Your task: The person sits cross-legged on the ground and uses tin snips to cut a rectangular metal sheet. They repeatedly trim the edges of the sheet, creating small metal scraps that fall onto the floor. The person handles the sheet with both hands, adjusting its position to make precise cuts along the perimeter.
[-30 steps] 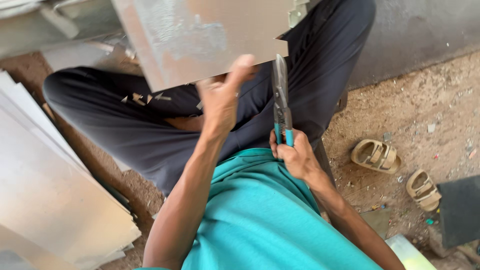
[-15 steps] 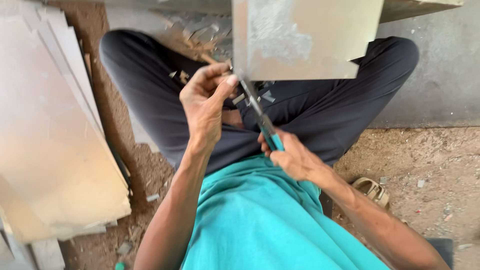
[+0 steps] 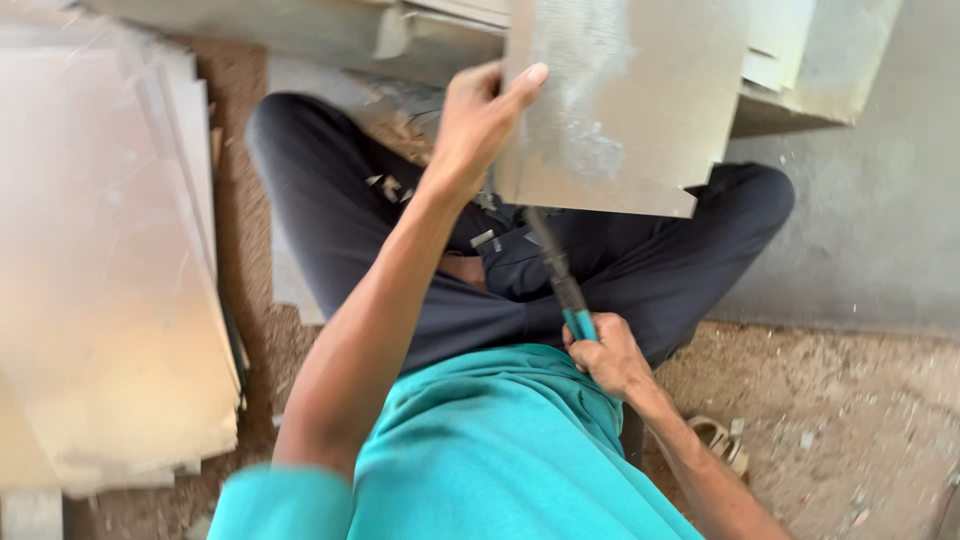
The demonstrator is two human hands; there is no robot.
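I sit cross-legged on the ground in dark trousers and a teal shirt. My left hand (image 3: 478, 122) grips the left edge of a grey sheet-metal piece (image 3: 625, 105) held up over my lap. My right hand (image 3: 608, 355) is closed on the teal handles of metal shears (image 3: 558, 272). The dark blades point up toward the lower edge of the sheet. Small metal offcuts lie on my trousers (image 3: 400, 190).
A stack of pale metal sheets (image 3: 100, 260) lies on the ground to my left. More sheets (image 3: 800, 60) lean at the top right against a grey wall (image 3: 870, 230). A sandal (image 3: 722, 440) rests on the dirt floor at my right.
The view has shifted, so the sheet stack shows larger at left. My left hand has risen higher along the sheet's edge. The shears have tilted, with blades under the sheet's bottom edge.
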